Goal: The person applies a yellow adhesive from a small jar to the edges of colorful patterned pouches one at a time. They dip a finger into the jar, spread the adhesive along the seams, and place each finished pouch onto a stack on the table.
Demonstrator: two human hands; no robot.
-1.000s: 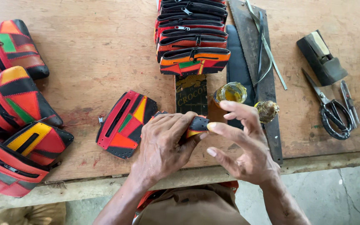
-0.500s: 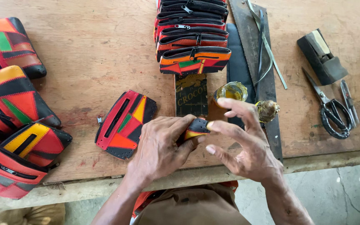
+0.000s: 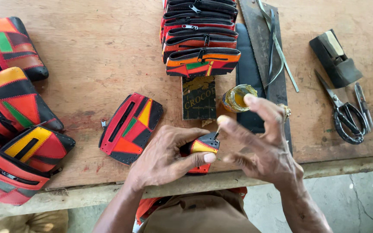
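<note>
Dark rectangular card (image 3: pixel 199 98) with gold lettering lies flat mid-bench, just below the row of zip pouches (image 3: pixel 201 34) that overlap up to the top edge. Small open glass jar (image 3: pixel 237 98) with yellow contents stands right beside the card, on a dark strip (image 3: pixel 248 64). Saw blade (image 3: pixel 262 39) runs alongside that strip. Far right: black block-shaped tool (image 3: pixel 334 58), scissors (image 3: pixel 344 113), small metal tool (image 3: pixel 362 103).

Your left hand (image 3: pixel 167 155) is closed around a small patchwork pouch (image 3: pixel 201 149), black, yellow and red, thumb pressed over its front, held at the near edge of the wooden bench (image 3: pixel 87 56). Your right hand (image 3: pixel 264 146) is half open, fingers spread and raised, thumb and forefinger pinching a thin stick with a pale tip (image 3: pixel 221 121) that touches the pouch's top corner.

Just left of your left hand, a flat open patchwork pouch panel (image 3: pixel 130 127) lies on the bench. Pile of finished patchwork pouches (image 3: pixel 14 116) sits at the far left edge.
</note>
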